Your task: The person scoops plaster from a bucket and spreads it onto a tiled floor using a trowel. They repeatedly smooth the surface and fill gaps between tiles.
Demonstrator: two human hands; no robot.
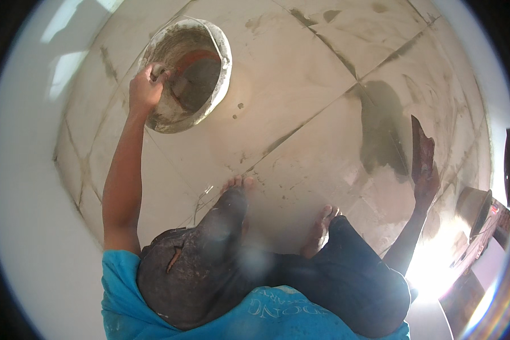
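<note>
My left hand (148,88) is closed on the near left side of a cement-stained white bucket (225,79), which has grey and reddish material inside; exactly what part my fingers grip is unclear. My right hand (426,182) grips a flat, dark reddish-brown piece (422,147), possibly a tool, held out at the right above the tiles. A dark wet-looking smear (382,130) lies on the tiled floor (289,90) left of it. My bare feet (235,182) and bent knees in dark trousers are below.
A pale wall (39,170) curves along the left, with another at the far right. A second container (471,209) stands at the lower right beside other items that are hard to make out in strong glare. Dark streaks run along the tile joints.
</note>
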